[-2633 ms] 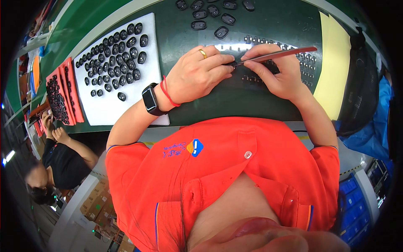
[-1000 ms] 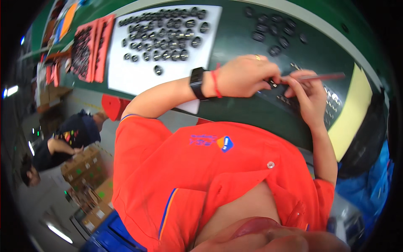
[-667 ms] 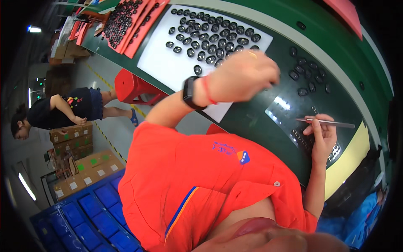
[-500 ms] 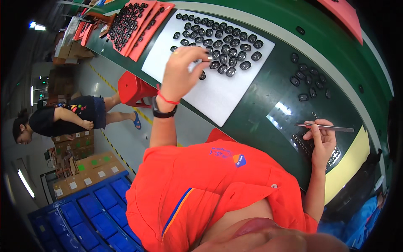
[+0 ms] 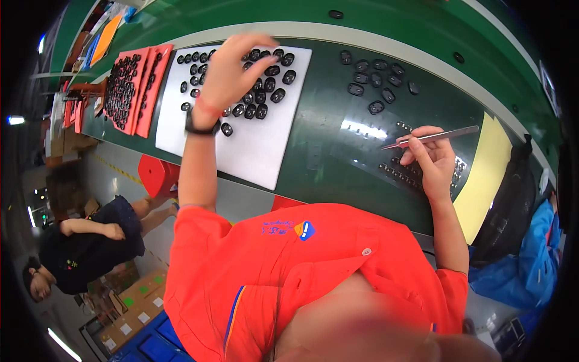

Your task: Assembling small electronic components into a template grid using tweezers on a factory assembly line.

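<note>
My left hand (image 5: 232,72), with a dark wristband and a red cord at the wrist, hovers over the far part of a white foam sheet (image 5: 250,154). Its thumb and fingers are apart, slightly blurred, and nothing shows between them. Rows of glossy black oval pieces (image 5: 278,95) lie on the foam, some hidden behind this hand. Metal tweezers (image 5: 449,134) are gripped in my right hand (image 5: 435,160), their tips pointing left. Below them on the green table lies a shiny transparent sheet (image 5: 356,130) with rows of small dark parts (image 5: 401,176).
More black ovals (image 5: 376,80) are scattered on the green table (image 5: 307,120) beyond the transparent sheet. Pink sheets (image 5: 145,90) covered with black pieces lie at the left. Yellow paper (image 5: 485,163) borders the right side. A red stool (image 5: 158,175) and another person (image 5: 90,247) are at the left.
The view has swung, so the table sits further left. My left hand has moved toward the far edge of the foam and its fingers have spread. My right hand still holds the tweezers.
</note>
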### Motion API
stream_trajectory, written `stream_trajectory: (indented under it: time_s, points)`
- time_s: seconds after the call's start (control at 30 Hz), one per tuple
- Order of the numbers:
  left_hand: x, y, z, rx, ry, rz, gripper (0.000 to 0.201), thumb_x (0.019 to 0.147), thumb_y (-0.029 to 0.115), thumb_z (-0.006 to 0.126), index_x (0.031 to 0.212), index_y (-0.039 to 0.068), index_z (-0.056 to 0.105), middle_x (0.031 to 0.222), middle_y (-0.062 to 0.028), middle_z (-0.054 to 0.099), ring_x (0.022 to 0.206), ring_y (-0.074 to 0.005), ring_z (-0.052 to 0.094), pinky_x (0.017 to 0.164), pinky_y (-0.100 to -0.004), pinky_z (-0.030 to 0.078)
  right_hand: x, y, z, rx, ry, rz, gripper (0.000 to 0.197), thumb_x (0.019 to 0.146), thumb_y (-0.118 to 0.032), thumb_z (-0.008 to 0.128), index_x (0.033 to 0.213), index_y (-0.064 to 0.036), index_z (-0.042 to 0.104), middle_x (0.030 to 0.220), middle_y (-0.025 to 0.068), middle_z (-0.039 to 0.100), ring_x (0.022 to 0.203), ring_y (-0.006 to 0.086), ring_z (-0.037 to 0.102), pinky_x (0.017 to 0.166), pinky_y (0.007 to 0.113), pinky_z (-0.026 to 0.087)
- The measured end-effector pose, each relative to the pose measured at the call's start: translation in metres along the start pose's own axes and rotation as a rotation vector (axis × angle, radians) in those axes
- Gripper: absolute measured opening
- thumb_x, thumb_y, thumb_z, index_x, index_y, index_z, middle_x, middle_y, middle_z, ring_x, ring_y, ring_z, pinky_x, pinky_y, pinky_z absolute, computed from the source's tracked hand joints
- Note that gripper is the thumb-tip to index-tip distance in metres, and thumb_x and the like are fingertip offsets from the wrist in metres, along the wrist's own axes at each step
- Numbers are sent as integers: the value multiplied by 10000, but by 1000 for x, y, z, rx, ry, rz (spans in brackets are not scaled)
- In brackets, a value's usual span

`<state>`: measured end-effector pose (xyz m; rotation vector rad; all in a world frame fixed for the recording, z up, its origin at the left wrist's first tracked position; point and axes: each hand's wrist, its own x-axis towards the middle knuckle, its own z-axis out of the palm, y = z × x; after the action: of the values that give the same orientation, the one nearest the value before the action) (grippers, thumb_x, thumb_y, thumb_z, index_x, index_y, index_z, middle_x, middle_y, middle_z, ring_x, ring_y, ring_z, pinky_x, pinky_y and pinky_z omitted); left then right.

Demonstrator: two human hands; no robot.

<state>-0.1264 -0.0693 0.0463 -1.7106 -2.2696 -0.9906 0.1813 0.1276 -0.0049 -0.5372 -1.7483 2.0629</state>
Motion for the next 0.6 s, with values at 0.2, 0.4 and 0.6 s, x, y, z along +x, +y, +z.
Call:
stream_trajectory:
  time_s: [0.2,0.4,0.6]
  points:
    - [101,-43,90,-10,-21,110,356,697,207,711,967,-2,611,873,-163,596,818,-310,583,739,-364,474,1,-3,-6,-50,66,-20,148,889,-43,540,1022,8,497,887,149,639,628,101,570,581,206,470]
    - [116,-53,114,147,-49,-109,228,699,210,722,817,23,667,805,-146,600,694,-274,598,646,-352,489,9,-6,-14,-51,126,-29,170,880,-42,559,1030,18,507,885,125,642,666,98,585,621,207,479]
    - [86,27,96,-153,-169,-46,211,707,154,686,888,51,650,860,-120,615,787,-273,592,697,-346,481,13,3,-19,-90,238,-81,186,884,-50,560,1048,19,506,888,117,637,721,112,611,648,213,492]
